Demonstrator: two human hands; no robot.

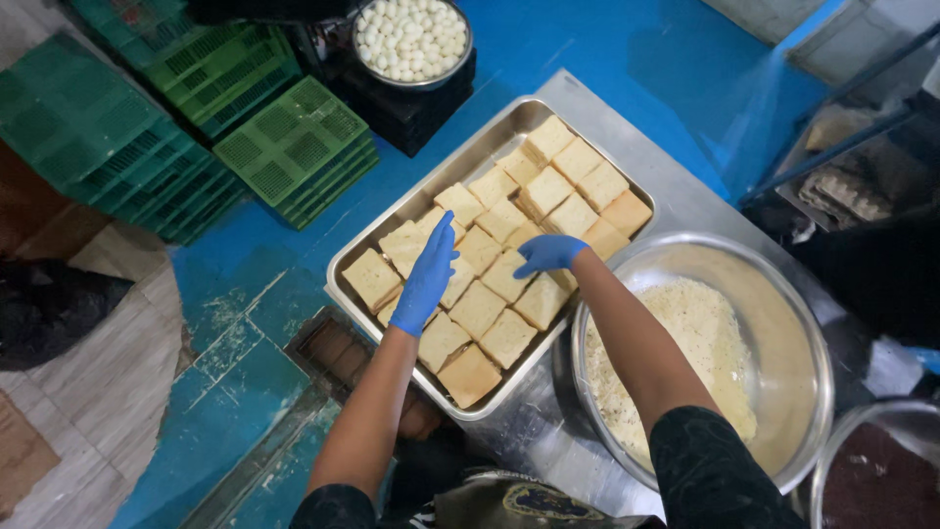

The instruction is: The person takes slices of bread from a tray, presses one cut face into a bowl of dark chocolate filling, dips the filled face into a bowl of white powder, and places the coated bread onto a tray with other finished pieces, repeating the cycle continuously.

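We observe no packages, labels, signs or screens in view; nothing here carries wrapping, a printed tag, a notice or a display.

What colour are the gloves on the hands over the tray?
Blue, on both the left hand and right hand, in the head view.

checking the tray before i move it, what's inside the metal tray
The metal tray holds rows of pale square bread slices. The gloved left hand and right hand rest on them, covering some slices. The tray's bottom is hidden.
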